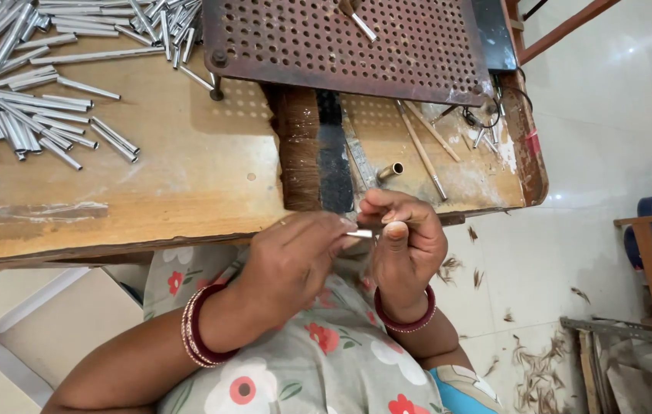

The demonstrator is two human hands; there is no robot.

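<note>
My left hand (295, 257) and my right hand (406, 241) meet just in front of the wooden table's (180, 165) near edge. Between their fingertips they pinch a short silver metal tube (360, 234), held level; the left fingers grip its left end and the right thumb and fingers close on its right end. A dark brown strip of brush bristles (300, 149) lies on the table right above my hands, beside a dark flat bar (334, 153).
Many loose silver tubes (19, 115) are heaped at the table's left. A rusty perforated metal plate (341, 42) stands at the back. A small brass tube (391, 170) and thin wooden sticks (422, 146) lie right. Bristle clippings (540, 368) litter the white floor.
</note>
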